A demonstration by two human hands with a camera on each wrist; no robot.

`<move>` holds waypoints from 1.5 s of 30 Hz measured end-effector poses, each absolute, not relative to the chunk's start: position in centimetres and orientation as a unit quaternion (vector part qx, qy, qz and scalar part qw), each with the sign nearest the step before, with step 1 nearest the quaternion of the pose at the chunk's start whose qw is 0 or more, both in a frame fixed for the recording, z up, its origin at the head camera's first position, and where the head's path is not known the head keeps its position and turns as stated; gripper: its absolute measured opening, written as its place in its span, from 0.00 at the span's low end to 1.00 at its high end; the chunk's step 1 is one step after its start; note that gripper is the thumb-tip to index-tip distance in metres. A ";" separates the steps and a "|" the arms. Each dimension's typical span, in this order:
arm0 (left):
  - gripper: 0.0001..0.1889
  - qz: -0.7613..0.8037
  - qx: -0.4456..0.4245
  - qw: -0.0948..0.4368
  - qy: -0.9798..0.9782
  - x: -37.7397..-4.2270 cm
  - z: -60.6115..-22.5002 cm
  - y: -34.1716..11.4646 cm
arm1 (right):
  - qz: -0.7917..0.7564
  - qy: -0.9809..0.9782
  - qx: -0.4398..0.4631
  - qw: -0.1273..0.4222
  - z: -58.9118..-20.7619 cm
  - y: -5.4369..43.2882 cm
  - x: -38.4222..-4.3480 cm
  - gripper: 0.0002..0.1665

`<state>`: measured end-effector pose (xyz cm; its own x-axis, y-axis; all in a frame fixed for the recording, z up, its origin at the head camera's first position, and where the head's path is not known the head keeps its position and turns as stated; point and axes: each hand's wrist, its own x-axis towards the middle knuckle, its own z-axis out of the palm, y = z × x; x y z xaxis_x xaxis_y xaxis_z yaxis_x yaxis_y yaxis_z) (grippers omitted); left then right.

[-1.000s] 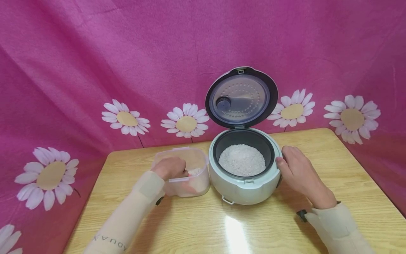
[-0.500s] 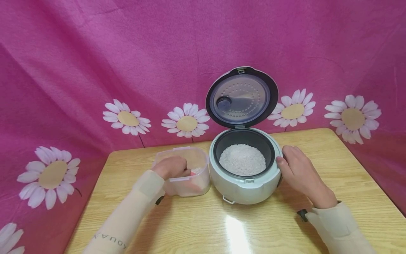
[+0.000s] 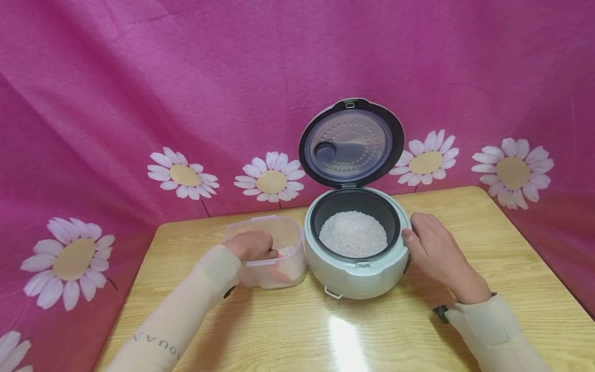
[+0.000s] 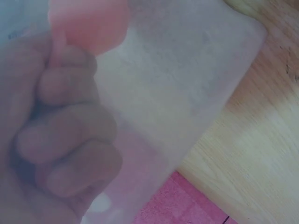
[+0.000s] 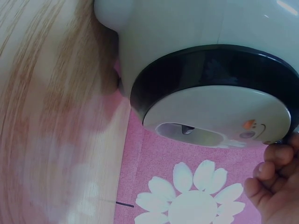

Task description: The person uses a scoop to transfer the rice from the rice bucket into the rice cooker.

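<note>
My left hand [image 3: 253, 245] reaches over the rim into a translucent plastic container [image 3: 265, 278]. In the left wrist view, seen through the cloudy wall, its curled fingers grip the handle of a pink scoop [image 4: 91, 23]. White rice [image 3: 288, 250] lies around the scoop, partly hidden by the hand. Right of the container stands a pale green rice cooker [image 3: 358, 281], its inner pot part filled with rice [image 3: 353, 235]. My right hand [image 3: 434, 248] holds the cooker's right side, thumb at the rim and fingers curled [image 5: 268, 170] against the edge.
The cooker's lid [image 3: 351, 144] stands raised at the back. Container and cooker sit side by side on a wooden table [image 3: 279, 330]. A magenta cloth with white daisies [image 3: 269, 181] hangs behind the table and down its sides.
Both hands keep almost the same places, with the left still in the container. The pink scoop shows a touch more than one second ago. The head view has shifted slightly.
</note>
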<state>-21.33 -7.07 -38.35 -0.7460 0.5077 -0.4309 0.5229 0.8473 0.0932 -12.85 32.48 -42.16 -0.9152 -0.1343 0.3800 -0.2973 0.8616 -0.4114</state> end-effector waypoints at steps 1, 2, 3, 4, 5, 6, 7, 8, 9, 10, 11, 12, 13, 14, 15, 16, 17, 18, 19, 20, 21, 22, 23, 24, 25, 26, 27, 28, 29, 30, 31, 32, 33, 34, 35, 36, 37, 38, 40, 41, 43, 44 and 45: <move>0.17 -0.019 0.274 0.228 0.934 -21.3 -38.2 -7.0 | 0.237 -0.949 0.113 0.172 -42.2 32.5 -12.9 0.07; 0.17 -0.024 0.273 0.230 0.934 -21.3 -38.1 -6.9 | 0.237 -0.949 0.114 0.173 -42.2 32.4 -12.9 0.07; 0.17 -0.026 0.276 0.229 0.933 -21.3 -38.0 -6.8 | 0.237 -0.949 0.114 0.174 -42.2 32.4 -12.9 0.07; 0.17 -0.031 0.279 0.226 0.933 -21.3 -37.9 -6.7 | 0.238 -0.949 0.115 0.175 -42.2 32.4 -12.9 0.07; 0.17 -0.035 0.282 0.224 0.932 -21.3 -37.8 -6.6 | 0.238 -0.948 0.116 0.175 -42.2 32.4 -12.9 0.07; 0.17 -0.040 0.284 0.222 0.932 -21.3 -37.7 -6.5 | 0.238 -0.948 0.117 0.176 -42.1 32.4 -12.9 0.07; 0.17 -0.045 0.287 0.217 0.932 -21.3 -37.7 -6.4 | 0.238 -0.948 0.118 0.176 -42.1 32.4 -13.0 0.07; 0.16 -0.046 0.288 0.212 0.933 -21.3 -37.7 -6.3 | 0.239 -0.947 0.118 0.177 -42.1 32.4 -13.0 0.07; 0.16 -0.047 0.286 0.209 0.934 -21.2 -37.7 -6.2 | 0.239 -0.947 0.119 0.177 -42.0 32.3 -13.0 0.07; 0.16 -0.047 0.281 0.207 0.936 -21.2 -37.7 -6.2 | 0.239 -0.947 0.119 0.178 -42.0 32.3 -13.0 0.07; 0.15 -0.044 0.273 0.209 0.938 -21.1 -37.7 -6.2 | 0.239 -0.947 0.120 0.179 -42.0 32.3 -13.0 0.07; 0.15 -0.040 0.266 0.208 0.941 -21.0 -37.7 -6.2 | 0.239 -0.947 0.120 0.179 -42.0 32.3 -13.0 0.07; 0.14 -0.033 0.254 0.210 0.943 -21.0 -37.8 -6.2 | 0.239 -0.947 0.119 0.179 -42.0 32.2 -13.1 0.06; 0.14 -0.026 0.243 0.215 0.946 -20.9 -37.8 -6.3 | 0.240 -0.947 0.119 0.178 -42.0 32.2 -13.1 0.07; 0.13 -0.021 0.235 0.218 0.947 -20.8 -37.9 -6.3 | 0.240 -0.947 0.119 0.176 -42.0 32.1 -13.1 0.07; 0.13 -0.014 0.227 0.220 0.949 -20.8 -37.9 -6.4 | 0.240 -0.948 0.118 0.173 -42.0 32.1 -13.2 0.07; 0.12 -0.009 0.221 0.223 0.949 -20.7 -38.0 -6.4 | 0.240 -0.949 0.116 0.170 -42.0 32.1 -13.2 0.07; 0.12 -0.005 0.219 0.224 0.949 -20.7 -38.1 -6.4 | 0.241 -0.950 0.113 0.165 -42.0 32.1 -13.1 0.07; 0.12 -0.002 0.221 0.223 0.949 -20.7 -38.2 -6.5 | 0.240 -0.951 0.111 0.160 -42.0 32.1 -13.1 0.07; 0.13 -0.001 0.225 0.221 0.949 -20.6 -38.3 -6.5 | 0.240 -0.952 0.109 0.156 -42.0 32.1 -13.0 0.07; 0.14 0.003 0.228 0.220 0.949 -20.6 -38.4 -6.5 | 0.241 -0.953 0.107 0.151 -42.0 32.1 -13.0 0.07; 0.14 0.006 0.233 0.216 0.948 -20.6 -38.5 -6.4 | 0.240 -0.954 0.105 0.148 -42.0 32.2 -12.9 0.07; 0.15 0.010 0.239 0.214 0.947 -20.6 -38.6 -6.4 | 0.239 -0.955 0.102 0.145 -42.0 32.3 -12.8 0.07; 0.15 0.014 0.244 0.212 0.946 -20.6 -38.7 -6.3 | 0.239 -0.955 0.100 0.143 -42.0 32.4 -12.7 0.07; 0.16 0.020 0.249 0.210 0.945 -20.6 -38.8 -6.2 | 0.239 -0.955 0.099 0.144 -42.0 32.5 -12.6 0.07; 0.16 0.026 0.249 0.212 0.945 -20.6 -38.8 -6.2 | 0.239 -0.955 0.100 0.145 -42.0 32.5 -12.5 0.07; 0.17 0.033 0.252 0.212 0.944 -20.6 -38.9 -6.1 | 0.238 -0.955 0.101 0.147 -42.1 32.6 -12.4 0.07; 0.17 0.036 0.255 0.211 0.943 -20.6 -38.9 -6.1 | 0.237 -0.954 0.102 0.151 -42.1 32.7 -12.4 0.06; 0.18 0.039 0.256 0.214 0.942 -20.5 -38.9 -6.1 | 0.237 -0.954 0.104 0.154 -42.1 32.7 -12.3 0.06; 0.18 0.042 0.256 0.214 0.942 -20.5 -38.9 -6.1 | 0.237 -0.953 0.108 0.158 -42.2 32.8 -12.3 0.06; 0.19 0.044 0.254 0.216 0.942 -20.5 -38.8 -6.1 | 0.236 -0.952 0.112 0.161 -42.2 32.8 -12.4 0.06; 0.19 0.049 0.250 0.218 0.942 -20.5 -38.7 -6.1 | 0.236 -0.951 0.114 0.164 -42.2 32.7 -12.4 0.06; 0.19 0.051 0.248 0.220 0.942 -20.5 -38.7 -6.2 | 0.236 -0.950 0.116 0.167 -42.2 32.7 -12.4 0.06; 0.19 0.053 0.247 0.222 0.942 -20.5 -38.7 -6.3 | 0.236 -0.949 0.118 0.171 -42.3 32.7 -12.5 0.06; 0.18 0.060 0.245 0.224 0.941 -20.6 -38.6 -6.4 | 0.236 -0.949 0.118 0.174 -42.3 32.7 -12.5 0.06; 0.18 0.065 0.244 0.226 0.941 -20.6 -38.6 -6.5 | 0.236 -0.948 0.119 0.177 -42.3 32.6 -12.6 0.06; 0.17 0.071 0.244 0.227 0.940 -20.7 -38.6 -6.6 | 0.237 -0.947 0.120 0.180 -42.3 32.6 -12.6 0.06; 0.17 0.078 0.246 0.227 0.939 -20.7 -38.6 -6.7 | 0.237 -0.947 0.121 0.183 -42.4 32.6 -12.7 0.06; 0.16 0.090 0.249 0.227 0.937 -20.9 -38.5 -6.9 | 0.238 -0.946 0.122 0.186 -42.4 32.6 -12.8 0.06; 0.16 0.098 0.252 0.225 0.936 -21.0 -38.4 -7.0 | 0.238 -0.945 0.121 0.186 -42.4 32.5 -12.8 0.06; 0.16 0.109 0.259 0.219 0.934 -21.1 -38.2 -7.2 | 0.239 -0.945 0.121 0.186 -42.4 32.5 -12.9 0.06; 0.16 0.115 0.261 0.216 0.934 -21.2 -38.1 -7.4 | 0.239 -0.945 0.121 0.186 -42.3 32.5 -12.9 0.06; 0.16 0.120 0.263 0.213 0.933 -21.3 -38.0 -7.5 | 0.239 -0.946 0.120 0.185 -42.3 32.5 -12.9 0.06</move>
<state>-21.26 -7.50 -38.00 -0.7715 0.5416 -0.3338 0.4398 0.8332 0.3353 -12.94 32.50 -42.29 -0.9030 -0.1384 0.4068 -0.3153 0.8566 -0.4084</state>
